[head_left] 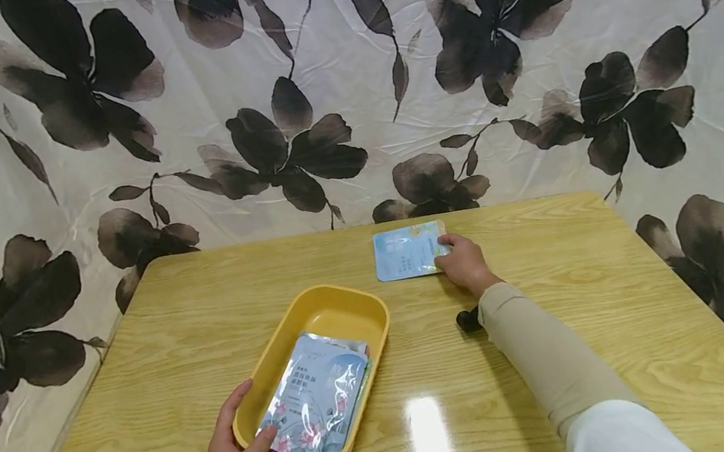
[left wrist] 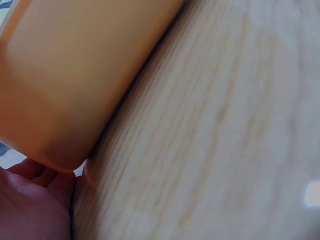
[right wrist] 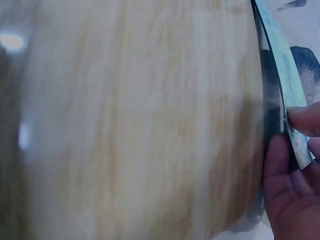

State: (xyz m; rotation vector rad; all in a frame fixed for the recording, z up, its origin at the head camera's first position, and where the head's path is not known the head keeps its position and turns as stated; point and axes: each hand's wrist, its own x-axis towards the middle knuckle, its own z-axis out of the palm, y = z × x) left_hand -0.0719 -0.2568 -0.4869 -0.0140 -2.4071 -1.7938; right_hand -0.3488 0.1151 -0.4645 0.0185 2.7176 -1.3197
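Observation:
A yellow plastic basin [head_left: 374, 309] stands on the table, tilted in line toward the far right. My left hand [head_left: 227, 450] grips its near left side, thumb over the rim and fingers along the outer wall. Inside lie several foil sachets, a grey-blue one with pink flowers [head_left: 319, 394] on top. Toward the table's far edge, my right hand [head_left: 465, 265] pinches the right end of a light blue sachet [head_left: 403, 252]. The right wrist view shows that blue sachet [right wrist: 282, 60] edge-on between thumb and fingers.
A small black object [head_left: 468, 321] lies beside the right sleeve [head_left: 547, 354]. The wood-grain table [head_left: 205, 294] ends at the back against a white curtain with dark flowers [head_left: 324, 54]. Light glares off the tabletop near the front.

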